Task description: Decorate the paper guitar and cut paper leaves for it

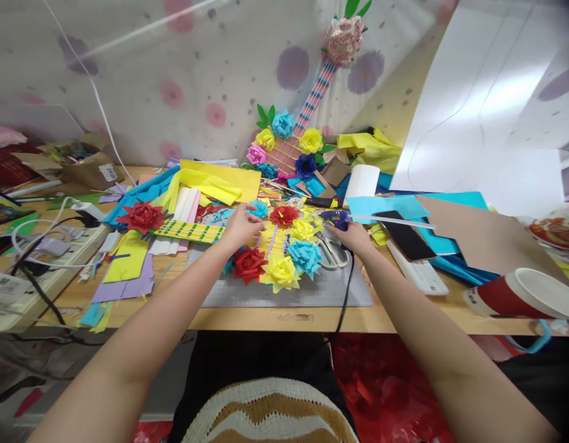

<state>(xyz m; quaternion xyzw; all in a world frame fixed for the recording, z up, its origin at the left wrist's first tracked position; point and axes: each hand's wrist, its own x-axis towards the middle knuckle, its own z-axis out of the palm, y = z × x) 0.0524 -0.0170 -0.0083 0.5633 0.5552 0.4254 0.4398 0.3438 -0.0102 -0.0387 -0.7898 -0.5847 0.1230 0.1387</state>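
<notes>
On a grey mat (289,298) lies a yellow paper guitar (189,231) decorated with red, yellow and blue paper flowers. My left hand (242,227) is at the upper left of its body, fingers bent and tips against a blue paper flower (258,210). My right hand (353,239) grips a dark blue hot glue gun (336,218), nozzle toward the guitar; a long pale glue stick (395,220) sticks out of its back. A red flower (284,215) sits between my hands. Scissors (331,253) lie beside the guitar, partly under its flowers.
A pink flowered guitar (307,117) leans on the back curtain. Right of me are a phone (409,235), a white case (420,271), cardboard (483,237) and a paper cup (524,295) near the edge. Power strips (48,277) and cables crowd the left; the gun's cord (348,295) hangs over the front edge.
</notes>
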